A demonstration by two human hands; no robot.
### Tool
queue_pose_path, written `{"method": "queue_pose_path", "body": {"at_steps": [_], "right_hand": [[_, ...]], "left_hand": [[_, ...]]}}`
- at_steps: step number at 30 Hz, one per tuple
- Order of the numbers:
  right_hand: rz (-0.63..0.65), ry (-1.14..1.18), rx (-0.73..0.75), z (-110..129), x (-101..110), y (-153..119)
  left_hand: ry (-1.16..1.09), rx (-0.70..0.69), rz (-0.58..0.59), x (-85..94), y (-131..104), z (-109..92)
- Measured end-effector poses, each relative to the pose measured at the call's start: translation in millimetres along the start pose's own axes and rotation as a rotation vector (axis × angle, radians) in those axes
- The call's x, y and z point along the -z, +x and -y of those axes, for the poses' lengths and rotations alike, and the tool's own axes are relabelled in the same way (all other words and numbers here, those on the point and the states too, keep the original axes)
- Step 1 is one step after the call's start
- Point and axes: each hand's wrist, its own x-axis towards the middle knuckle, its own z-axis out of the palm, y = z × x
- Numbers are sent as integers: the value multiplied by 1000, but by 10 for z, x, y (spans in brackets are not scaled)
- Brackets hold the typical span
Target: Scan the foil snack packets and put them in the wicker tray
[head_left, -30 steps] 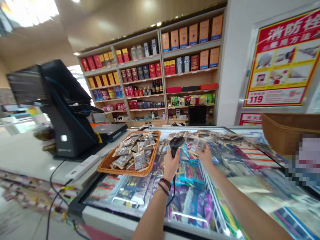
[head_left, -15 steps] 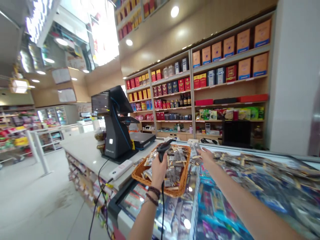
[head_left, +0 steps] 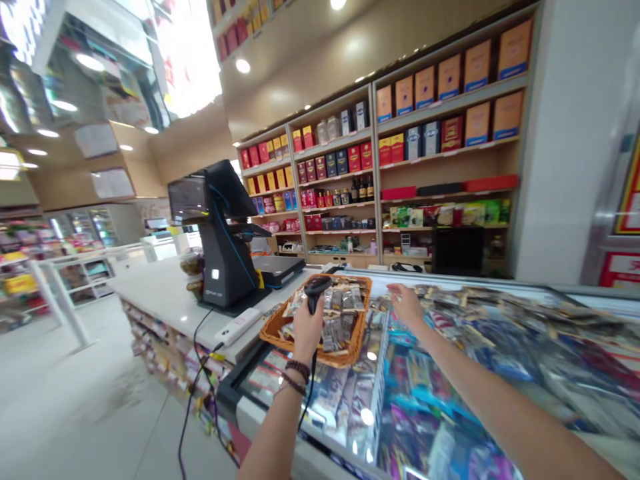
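Observation:
My left hand is wrapped round the handle of a black barcode scanner, whose cable hangs down past my wrist. Under and behind it lies an orange wicker basket with many small clear-and-brown packets. To the right of the basket, my right hand reaches over the glass-topped case with its fingers apart, and no item shows in it. Loose packets are spread over the case beyond and beside that hand.
A black checkout terminal and a flat black device stand on the white counter, with a white power strip near its edge. Shelves of boxes line the back wall. Black cables hang at the counter's front.
The packet at my right hand's fingertips has been let go, and the fingers are now apart. The view has shifted slightly; my left hand still holds the scanner over the basket.

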Motion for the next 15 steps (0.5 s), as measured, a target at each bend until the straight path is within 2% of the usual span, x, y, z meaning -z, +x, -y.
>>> {"method": "queue_pose_path", "body": {"at_steps": [4, 7, 9, 12, 15], "right_hand": [[-58, -172, 7, -431, 932, -222], [-119, -285, -94, -708, 1640, -373], [-161, -355, -186, -867, 2028, -474], [-159, -443, -279, -1042, 2349, -644], [-144, -504, -279, -1106, 2328, -814]], "left_hand": [[-86, 12, 133, -460, -191, -193], [-143, 27, 236, -844, -331, -359], [-182, 41, 304, -1096, -427, -464], [-209, 55, 383, -1441, -583, -569], [-195, 83, 449, -1719, -750, -578]]}}
